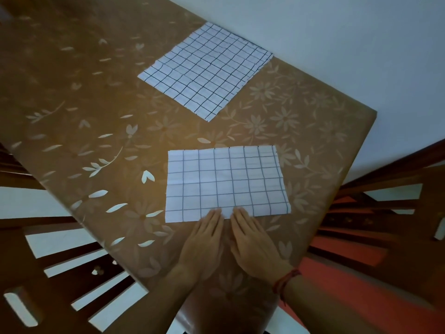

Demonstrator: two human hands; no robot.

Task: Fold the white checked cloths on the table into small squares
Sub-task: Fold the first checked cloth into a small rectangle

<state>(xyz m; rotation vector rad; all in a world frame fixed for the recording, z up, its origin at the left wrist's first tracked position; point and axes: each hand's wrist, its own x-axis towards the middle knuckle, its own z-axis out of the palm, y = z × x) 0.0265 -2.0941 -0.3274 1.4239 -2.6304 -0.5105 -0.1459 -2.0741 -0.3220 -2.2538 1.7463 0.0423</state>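
Observation:
A white checked cloth (226,182) lies flat as a rectangle on the near part of the brown flowered table (96,112). My left hand (204,242) and my right hand (252,244) lie flat side by side, palms down, with fingertips resting on the cloth's near edge at its middle. Neither hand grips anything. A second white checked cloth (207,68) lies spread out flat at the far side of the table, by the wall, apart from both hands.
Dark wooden chairs stand at the left (60,273) and right (390,201) of the table. A pale wall (349,44) runs along the table's far edge. A red bracelet (286,280) sits on my right wrist.

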